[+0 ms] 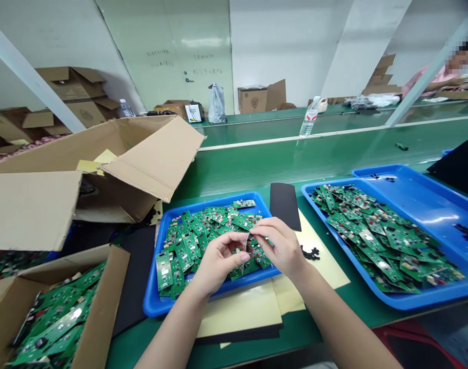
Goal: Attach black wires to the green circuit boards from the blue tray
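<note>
Over the front of a blue tray (151, 300) full of green circuit boards, both my hands meet on one thin circuit board (246, 252), held edge-on. My left hand (223, 259) is closed, pinching it between thumb and fingers. At its upper end the fingertips of my right hand (280, 245) are pressed together on it. Whether the right fingers also hold a small part is hidden. Small black pieces (310, 253) lie on a yellow sheet (326, 269) to the right of my right hand.
A second blue tray (375, 292) of circuit boards stands right, another blue tray (422, 197) behind it. Cardboard boxes, one with boards (116, 277), crowd the left. A water bottle (309, 117) stands at the back ledge. A person (429, 79) is at far right.
</note>
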A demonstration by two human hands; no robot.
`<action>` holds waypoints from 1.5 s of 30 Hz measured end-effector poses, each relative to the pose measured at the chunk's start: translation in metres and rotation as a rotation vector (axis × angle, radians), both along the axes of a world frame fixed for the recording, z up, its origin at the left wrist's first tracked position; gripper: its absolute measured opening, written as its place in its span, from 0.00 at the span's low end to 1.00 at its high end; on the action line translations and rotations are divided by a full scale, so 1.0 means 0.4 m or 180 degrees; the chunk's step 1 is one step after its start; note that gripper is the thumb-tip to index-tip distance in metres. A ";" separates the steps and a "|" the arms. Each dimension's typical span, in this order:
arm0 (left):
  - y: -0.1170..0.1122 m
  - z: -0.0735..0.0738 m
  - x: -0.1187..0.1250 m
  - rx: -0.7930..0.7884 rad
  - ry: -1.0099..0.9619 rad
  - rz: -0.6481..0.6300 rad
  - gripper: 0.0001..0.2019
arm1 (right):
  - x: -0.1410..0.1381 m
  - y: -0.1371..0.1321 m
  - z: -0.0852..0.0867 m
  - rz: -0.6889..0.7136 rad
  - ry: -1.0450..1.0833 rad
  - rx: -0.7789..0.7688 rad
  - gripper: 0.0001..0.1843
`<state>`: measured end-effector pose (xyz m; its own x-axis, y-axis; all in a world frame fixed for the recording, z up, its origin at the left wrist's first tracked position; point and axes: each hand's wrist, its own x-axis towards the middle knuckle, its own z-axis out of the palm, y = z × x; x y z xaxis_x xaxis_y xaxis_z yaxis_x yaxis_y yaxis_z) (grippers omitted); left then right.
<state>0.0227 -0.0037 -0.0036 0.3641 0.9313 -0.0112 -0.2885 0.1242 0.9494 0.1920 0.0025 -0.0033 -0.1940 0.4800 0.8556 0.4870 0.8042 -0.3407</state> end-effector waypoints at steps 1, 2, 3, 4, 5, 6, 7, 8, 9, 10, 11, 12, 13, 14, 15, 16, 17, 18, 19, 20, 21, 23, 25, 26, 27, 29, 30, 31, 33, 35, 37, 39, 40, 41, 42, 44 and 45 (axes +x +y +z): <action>-0.001 0.003 0.000 -0.0123 -0.0031 -0.0053 0.17 | 0.000 0.000 0.001 -0.0024 -0.0028 0.0040 0.10; -0.002 0.005 0.000 -0.0243 -0.0055 -0.0108 0.17 | 0.001 0.000 0.001 -0.0046 -0.0056 0.0076 0.10; -0.003 0.008 0.000 -0.0354 -0.0076 -0.0166 0.18 | 0.001 0.000 0.001 -0.0065 -0.0081 0.0108 0.11; -0.004 0.010 0.000 -0.0457 -0.0093 -0.0217 0.18 | 0.001 0.000 0.000 -0.0081 -0.0099 0.0145 0.11; -0.005 0.012 0.000 -0.0547 -0.0105 -0.0249 0.19 | 0.002 0.000 -0.002 -0.0096 -0.0114 0.0179 0.12; -0.006 0.013 0.000 -0.0630 -0.0108 -0.0266 0.19 | 0.002 0.000 -0.004 -0.0106 -0.0121 0.0210 0.13; -0.007 0.014 0.000 -0.0705 -0.0099 -0.0275 0.20 | 0.002 0.000 -0.007 -0.0106 -0.0125 0.0231 0.14; -0.007 0.015 0.000 -0.0767 -0.0080 -0.0275 0.20 | 0.002 0.000 -0.010 -0.0090 -0.0127 0.0226 0.15; -0.007 0.016 0.000 -0.0810 -0.0061 -0.0265 0.20 | 0.002 0.000 -0.012 -0.0057 -0.0119 0.0183 0.16; -0.006 0.017 -0.001 -0.0829 -0.0054 -0.0252 0.20 | 0.002 0.000 -0.015 -0.0002 -0.0087 0.0106 0.17; -0.006 0.019 -0.002 -0.0829 -0.0060 -0.0250 0.20 | 0.001 -0.001 -0.017 0.0074 -0.0038 0.0004 0.18; -0.005 0.020 -0.004 -0.0807 -0.0081 -0.0251 0.20 | 0.001 -0.001 -0.019 0.0158 0.0021 -0.0098 0.20; -0.004 0.021 -0.007 -0.0771 -0.0106 -0.0251 0.20 | -0.001 -0.002 -0.021 0.0240 0.0079 -0.0196 0.22; -0.003 0.021 -0.010 -0.0731 -0.0123 -0.0252 0.19 | -0.002 -0.003 -0.023 0.0313 0.0134 -0.0278 0.25; -0.002 0.021 -0.012 -0.0701 -0.0117 -0.0251 0.19 | -0.004 -0.003 -0.025 0.0378 0.0188 -0.0344 0.28; -0.001 0.021 -0.015 -0.0689 -0.0087 -0.0237 0.19 | -0.006 -0.004 -0.026 0.0441 0.0244 -0.0408 0.31; -0.001 0.021 -0.016 -0.0694 -0.0044 -0.0213 0.19 | -0.008 -0.004 -0.027 0.0499 0.0331 -0.0476 0.33; -0.001 0.020 -0.017 -0.0709 -0.0003 -0.0182 0.20 | -0.010 -0.005 -0.027 0.0546 0.0469 -0.0577 0.34; -0.002 0.020 -0.017 -0.0730 0.0026 -0.0155 0.21 | -0.010 -0.006 -0.026 0.0574 0.0643 -0.0728 0.33; -0.002 0.020 -0.016 -0.0743 0.0034 -0.0135 0.21 | -0.010 -0.007 -0.025 0.0569 0.0831 -0.0929 0.30; -0.003 0.020 -0.015 -0.0746 0.0023 -0.0126 0.21 | -0.009 -0.007 -0.023 0.0533 0.1008 -0.1186 0.25; -0.003 0.021 -0.013 -0.0716 -0.0004 -0.0145 0.21 | -0.005 -0.007 -0.019 0.0456 0.1232 -0.1769 0.14; -0.003 0.021 -0.013 -0.0665 0.0033 -0.0201 0.20 | -0.001 -0.004 -0.016 0.0512 0.1255 -0.2208 0.08; -0.003 0.020 -0.014 -0.0636 0.0069 -0.0229 0.19 | 0.000 -0.003 -0.015 0.0587 0.1258 -0.2323 0.08; -0.002 0.019 -0.016 -0.0609 0.0106 -0.0249 0.18 | 0.001 -0.001 -0.014 0.0674 0.1274 -0.2375 0.08; 0.000 0.016 -0.018 -0.0576 0.0159 -0.0265 0.18 | 0.001 0.002 -0.013 0.0806 0.1343 -0.2380 0.09; 0.001 0.014 -0.020 -0.0570 0.0178 -0.0252 0.17 | 0.002 0.002 -0.013 0.0832 0.1383 -0.2381 0.09; 0.001 0.014 -0.020 -0.0569 0.0198 -0.0238 0.17 | 0.002 0.002 -0.012 0.0837 0.1403 -0.2401 0.10; 0.002 0.013 -0.021 -0.0579 0.0233 -0.0209 0.17 | 0.004 0.002 -0.010 0.0834 0.1392 -0.2484 0.09; 0.003 0.015 -0.020 -0.0569 0.0277 -0.0167 0.17 | 0.005 0.000 -0.007 0.0852 0.1383 -0.2582 0.09; 0.003 0.019 -0.019 -0.0517 0.0343 -0.0127 0.17 | 0.007 -0.001 -0.004 0.0865 0.1375 -0.2698 0.08; 0.003 0.022 -0.017 -0.0436 0.0431 -0.0097 0.17 | 0.006 -0.003 -0.001 0.0822 0.1367 -0.2783 0.07; 0.002 0.023 -0.017 -0.0395 0.0465 -0.0088 0.16 | 0.005 -0.004 0.000 0.0806 0.1364 -0.2795 0.07; 0.002 0.024 -0.016 -0.0364 0.0480 -0.0081 0.16 | 0.004 -0.005 0.001 0.0812 0.1364 -0.2782 0.07; 0.002 0.024 -0.015 -0.0343 0.0477 -0.0066 0.16 | 0.002 -0.007 0.002 0.0834 0.1373 -0.2748 0.07; 0.002 0.023 -0.012 -0.0316 0.0450 -0.0013 0.17 | -0.002 -0.010 0.002 0.0882 0.1394 -0.2659 0.06; 0.002 0.022 -0.011 -0.0303 0.0443 0.0018 0.17 | -0.005 -0.011 0.002 0.0884 0.1410 -0.2617 0.06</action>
<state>0.0183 -0.0027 0.0051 0.3477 0.9256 -0.1496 -0.1558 0.2144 0.9642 0.1901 -0.0020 -0.0025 -0.1320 0.9458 0.2967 0.0084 0.3003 -0.9538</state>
